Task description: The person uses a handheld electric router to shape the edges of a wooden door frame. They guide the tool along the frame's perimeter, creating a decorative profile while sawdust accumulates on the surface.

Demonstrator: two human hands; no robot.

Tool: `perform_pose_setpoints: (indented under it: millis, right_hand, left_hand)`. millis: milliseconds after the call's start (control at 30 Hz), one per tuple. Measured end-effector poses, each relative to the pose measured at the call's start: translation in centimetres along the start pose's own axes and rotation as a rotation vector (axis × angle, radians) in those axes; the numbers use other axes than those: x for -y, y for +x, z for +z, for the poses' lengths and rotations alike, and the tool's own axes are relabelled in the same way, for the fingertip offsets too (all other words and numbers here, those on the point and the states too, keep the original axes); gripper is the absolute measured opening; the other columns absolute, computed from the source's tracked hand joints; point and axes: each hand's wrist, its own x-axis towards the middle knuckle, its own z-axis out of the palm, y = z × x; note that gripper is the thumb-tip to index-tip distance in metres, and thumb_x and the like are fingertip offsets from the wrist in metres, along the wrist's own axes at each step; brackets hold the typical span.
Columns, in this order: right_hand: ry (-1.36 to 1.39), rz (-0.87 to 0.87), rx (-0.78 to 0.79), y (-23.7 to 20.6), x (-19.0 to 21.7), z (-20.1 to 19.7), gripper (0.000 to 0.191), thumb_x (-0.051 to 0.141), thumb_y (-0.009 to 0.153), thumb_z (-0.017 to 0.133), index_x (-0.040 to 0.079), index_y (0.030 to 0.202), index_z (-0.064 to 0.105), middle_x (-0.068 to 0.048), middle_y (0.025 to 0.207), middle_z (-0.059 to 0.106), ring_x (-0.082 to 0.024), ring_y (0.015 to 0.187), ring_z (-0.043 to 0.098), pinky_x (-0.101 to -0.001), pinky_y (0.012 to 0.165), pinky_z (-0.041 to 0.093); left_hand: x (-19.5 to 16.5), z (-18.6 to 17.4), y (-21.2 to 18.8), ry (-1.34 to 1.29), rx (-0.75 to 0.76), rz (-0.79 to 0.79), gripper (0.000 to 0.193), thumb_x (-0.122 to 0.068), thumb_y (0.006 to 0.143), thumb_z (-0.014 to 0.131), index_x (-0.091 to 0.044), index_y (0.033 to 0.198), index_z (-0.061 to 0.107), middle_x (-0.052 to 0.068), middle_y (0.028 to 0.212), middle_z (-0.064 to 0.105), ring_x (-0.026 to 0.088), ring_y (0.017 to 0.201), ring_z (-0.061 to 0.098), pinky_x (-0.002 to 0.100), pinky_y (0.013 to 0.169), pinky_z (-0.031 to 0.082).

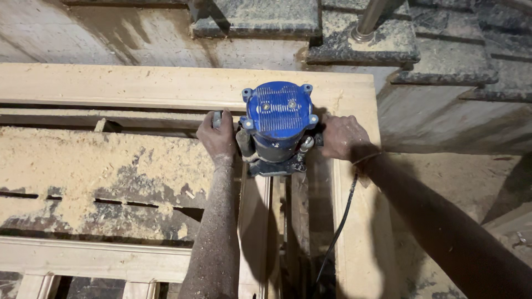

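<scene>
Hands (280,138) gripping blue router (279,124) between them, on wooden frame (166,86)

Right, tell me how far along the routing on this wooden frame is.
Done: pale sawdust lies thick beside the frame, so cutting has taken place. In hand: the left hand and right hand grip the side handles of the blue-topped electric router, which stands on the light wooden frame near its corner. Left: how much of the frame is uncut cannot be told from this view.
</scene>
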Motion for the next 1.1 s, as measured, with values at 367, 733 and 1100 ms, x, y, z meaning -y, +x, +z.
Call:
perform_pose_setpoints:
  millis: [367, 733, 1100]
  right_hand:
    - [0.140, 0.016, -0.065, 0.7, -0.1, -2.3, 0.051, 0.026, 0.072, 0.074, 0.007, 0.119, 0.067, -0.020, 0.107, 0.071, -0.038, 0.095, 0.072, -0.0514, 0.088, 0.057]
    - [0.166, 0.044, -0.041, 2.1, -1.0, -2.3, 0.059, 0.030, 0.071, 0.076, 0.005, 0.123, 0.064, -0.022, 0.110, 0.070, -0.040, 0.100, 0.070, -0.0530, 0.093, 0.053]
    - [0.096, 0.053, 0.070, 4.4, -2.3, -1.2, 0.070, 0.033, 0.079, 0.075, 0.004, 0.139, 0.055, -0.023, 0.118, 0.061, -0.039, 0.111, 0.060, -0.0541, 0.102, 0.045]
  left_hand:
    - [-0.4, 1.3, 1.1, 0.017, -0.049, 0.046, 0.033, -0.023, 0.092, 0.071, 0.008, 0.084, 0.073, 0.017, 0.064, 0.069, 0.023, 0.054, 0.062, 0.039, 0.058, 0.048]
    - [-1.1, 2.1, 2.4, -0.100, 0.001, 0.031, 0.030, -0.021, 0.093, 0.068, 0.008, 0.086, 0.073, 0.016, 0.065, 0.070, 0.020, 0.054, 0.062, 0.038, 0.053, 0.046]
    - [-0.6, 3.5, 4.0, -0.025, -0.006, 0.042, 0.037, -0.026, 0.093, 0.068, 0.009, 0.085, 0.071, 0.017, 0.069, 0.070, 0.023, 0.059, 0.063, 0.041, 0.062, 0.049]
